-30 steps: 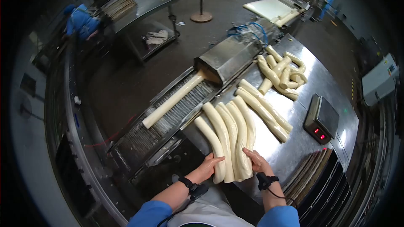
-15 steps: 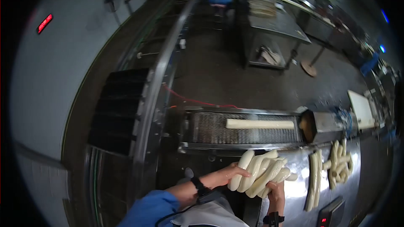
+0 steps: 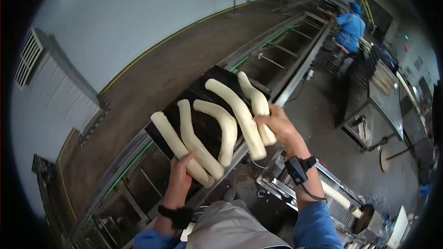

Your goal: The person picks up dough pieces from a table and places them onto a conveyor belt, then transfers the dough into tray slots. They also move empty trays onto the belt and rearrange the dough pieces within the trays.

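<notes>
Several pale, glossy dough rolls lie spread side by side across a black ridged tray (image 3: pixel 203 92), their near ends jutting past its edge. My left hand (image 3: pixel 180 177) grips the near end of the leftmost dough roll (image 3: pixel 168 131), thumb on top; the rest of its fingers are partly hidden. At the other side, my right hand (image 3: pixel 281 127) holds the rightmost dough roll (image 3: pixel 260 103) with its fingers over the top. A bent dough roll (image 3: pixel 226 129) lies in the middle, touched by neither hand.
The tray sits on a long metal-railed conveyor (image 3: pixel 295 85). To the lower right, a mesh belt (image 3: pixel 323 175) carries another dough length (image 3: pixel 336 196) out of a metal outlet (image 3: pixel 369 221). A co-worker (image 3: pixel 350 27) in blue stands beside the conveyor farther off, near a steel table (image 3: pixel 383 106).
The view has turned left. The dough rolls, bunched between my hands over the steel table before, now lie fanned out on the black tray, and my hands are farther apart.
</notes>
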Action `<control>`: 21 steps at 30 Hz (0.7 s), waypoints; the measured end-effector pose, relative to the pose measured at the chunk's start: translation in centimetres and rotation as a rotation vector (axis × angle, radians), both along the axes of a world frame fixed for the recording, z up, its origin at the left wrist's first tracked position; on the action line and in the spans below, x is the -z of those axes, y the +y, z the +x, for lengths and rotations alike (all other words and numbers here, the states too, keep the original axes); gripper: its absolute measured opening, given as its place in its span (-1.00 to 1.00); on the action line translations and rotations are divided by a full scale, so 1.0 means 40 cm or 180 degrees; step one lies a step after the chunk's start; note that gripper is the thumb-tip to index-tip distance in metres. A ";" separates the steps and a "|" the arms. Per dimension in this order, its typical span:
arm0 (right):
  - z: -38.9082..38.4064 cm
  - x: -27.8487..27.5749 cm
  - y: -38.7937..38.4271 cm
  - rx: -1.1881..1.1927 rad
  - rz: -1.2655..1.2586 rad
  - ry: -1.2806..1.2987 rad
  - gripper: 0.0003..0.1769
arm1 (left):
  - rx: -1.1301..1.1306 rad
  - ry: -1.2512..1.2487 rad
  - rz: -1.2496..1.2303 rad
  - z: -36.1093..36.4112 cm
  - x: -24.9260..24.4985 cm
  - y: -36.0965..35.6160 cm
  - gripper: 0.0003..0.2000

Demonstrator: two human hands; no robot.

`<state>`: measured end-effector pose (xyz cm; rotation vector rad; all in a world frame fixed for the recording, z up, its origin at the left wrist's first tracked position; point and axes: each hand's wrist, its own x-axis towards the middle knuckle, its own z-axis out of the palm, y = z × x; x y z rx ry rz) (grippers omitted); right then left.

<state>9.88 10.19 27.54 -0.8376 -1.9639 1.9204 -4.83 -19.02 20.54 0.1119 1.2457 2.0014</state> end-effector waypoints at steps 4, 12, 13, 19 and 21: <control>-0.044 0.247 0.142 0.1004 0.1817 0.0108 -0.39 | -0.0694 0.0219 -0.1014 -0.099 0.157 -0.048 -0.34; 0.438 0.597 0.024 0.0567 0.2662 -0.2643 -0.37 | -0.0517 0.0274 -0.1618 -0.089 0.325 -0.159 -0.18; 0.499 0.612 -0.014 0.0774 0.2507 -0.2880 -0.33 | -0.0568 0.0268 -0.1633 -0.075 0.318 -0.155 -0.18; 0.658 0.683 -0.055 0.1127 0.3148 -0.2992 -0.40 | -0.0965 0.2205 -0.1666 -0.112 0.244 -0.022 -0.24; 0.624 0.662 -0.043 0.1099 0.2914 -0.3185 -0.40 | -0.1158 0.2003 -0.2186 -0.194 0.386 -0.002 -0.27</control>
